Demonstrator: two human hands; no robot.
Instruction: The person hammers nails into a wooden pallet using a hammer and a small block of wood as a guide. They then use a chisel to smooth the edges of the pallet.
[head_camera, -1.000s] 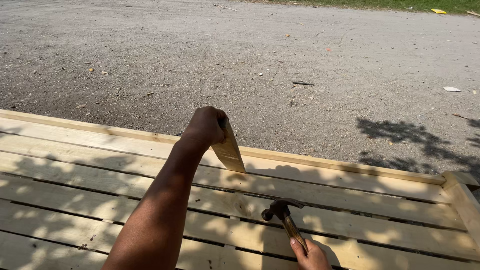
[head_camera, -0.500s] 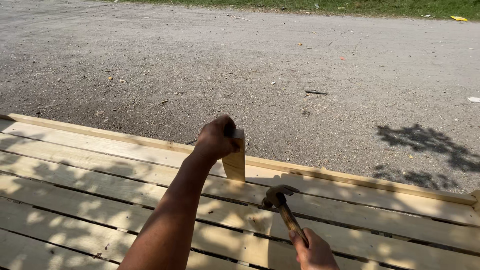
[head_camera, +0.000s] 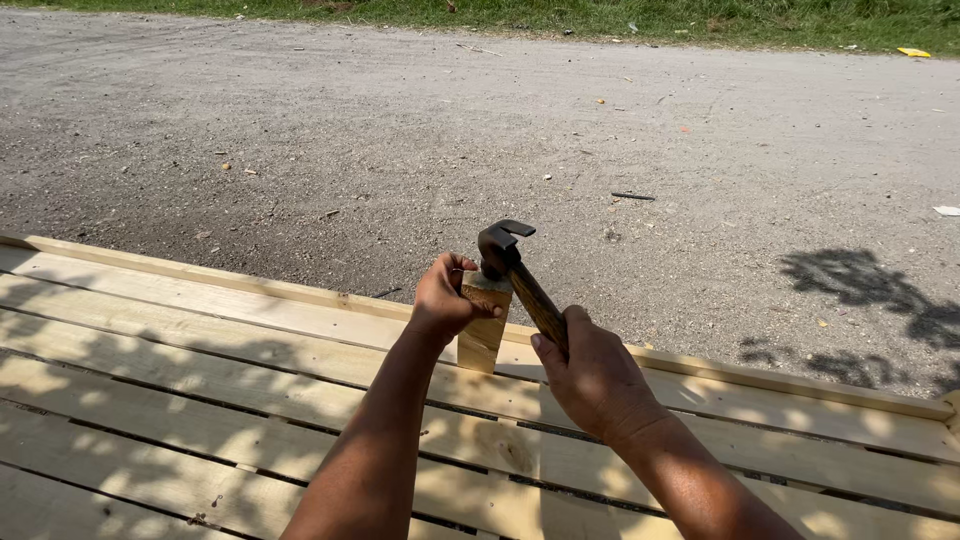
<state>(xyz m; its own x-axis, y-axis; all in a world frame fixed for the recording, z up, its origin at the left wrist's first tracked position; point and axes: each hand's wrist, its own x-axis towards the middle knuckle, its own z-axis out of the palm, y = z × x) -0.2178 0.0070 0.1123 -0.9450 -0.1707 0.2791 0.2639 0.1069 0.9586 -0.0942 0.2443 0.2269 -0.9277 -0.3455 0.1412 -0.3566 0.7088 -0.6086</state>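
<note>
Two hands busy: left hand (head_camera: 445, 298) clamps wood block (head_camera: 483, 330); right hand (head_camera: 592, 375) grips hammer (head_camera: 512, 262) near pallet edge (head_camera: 700, 365).

Only the upright wooden block (head_camera: 483, 325) interrupts the slatted wooden platform (head_camera: 200, 350); slats either side lie open.

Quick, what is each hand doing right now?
Left hand: closed around the small wooden block, standing it upright.
Right hand: closed around the hammer handle, head on the block.
</note>
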